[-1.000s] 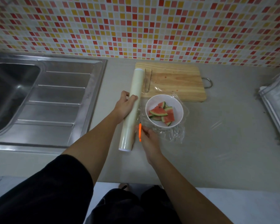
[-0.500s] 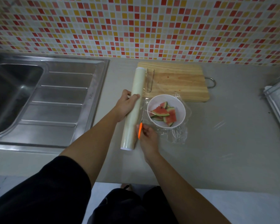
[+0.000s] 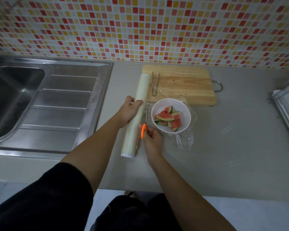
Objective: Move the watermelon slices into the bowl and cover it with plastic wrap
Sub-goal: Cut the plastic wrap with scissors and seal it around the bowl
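The left hand (image 3: pixel 129 112) grips the plastic wrap roll (image 3: pixel 131 139) left of the bowl (image 3: pixel 165 104) of watermelon slices (image 3: pixel 169 118). The right hand (image 3: pixel 153 140) curls its fingers (image 3: pixel 150 131) around orange scissors (image 3: pixel 142 131) beside it.

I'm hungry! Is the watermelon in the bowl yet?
In. The watermelon slices lie inside the white bowl; the cutting board bears tongs, no slices.

Black short sleeve (image 3: pixel 45 197), bare forearms, dark trousers (image 3: pixel 132 214)
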